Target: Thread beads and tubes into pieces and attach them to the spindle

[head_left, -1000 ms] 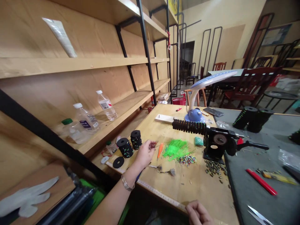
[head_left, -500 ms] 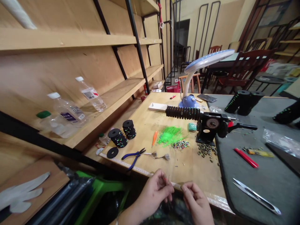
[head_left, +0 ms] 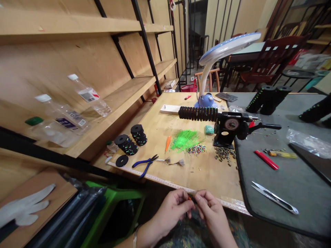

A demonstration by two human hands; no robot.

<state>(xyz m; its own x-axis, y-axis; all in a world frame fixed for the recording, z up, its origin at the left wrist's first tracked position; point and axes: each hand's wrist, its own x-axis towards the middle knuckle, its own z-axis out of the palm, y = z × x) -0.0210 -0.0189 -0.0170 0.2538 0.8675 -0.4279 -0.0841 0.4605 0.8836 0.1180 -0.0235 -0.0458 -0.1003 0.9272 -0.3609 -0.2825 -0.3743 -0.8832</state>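
Note:
My left hand [head_left: 178,206] is closed in a pinch at the table's front edge, with a small orange-red bit showing between its fingertips. Right beside it, my right hand [head_left: 209,206] pinches too, its fingertips meeting those of the left. What they grip is too small and covered to name. Beyond the hands lie two feathery tufts [head_left: 178,162], blue-handled pliers [head_left: 145,165], an orange pointed piece [head_left: 168,144], bright green strands [head_left: 186,139] and a heap of coloured beads [head_left: 196,149]. Small metallic tubes [head_left: 224,153] are scattered below a black hand-cranked winder [head_left: 230,125] bearing a black ribbed roll.
Black foam spools [head_left: 126,144] stand at the table's left edge. A desk lamp [head_left: 207,100] rises at the back. On the grey mat [head_left: 269,193] lie thread snips [head_left: 275,198] and a red tool [head_left: 266,159]. Plastic bottles [head_left: 89,98] sit on the left shelf.
My hands have come together; the right moved left until its fingertips met the left's. The camera view has shifted, so the table sits slightly higher and further left.

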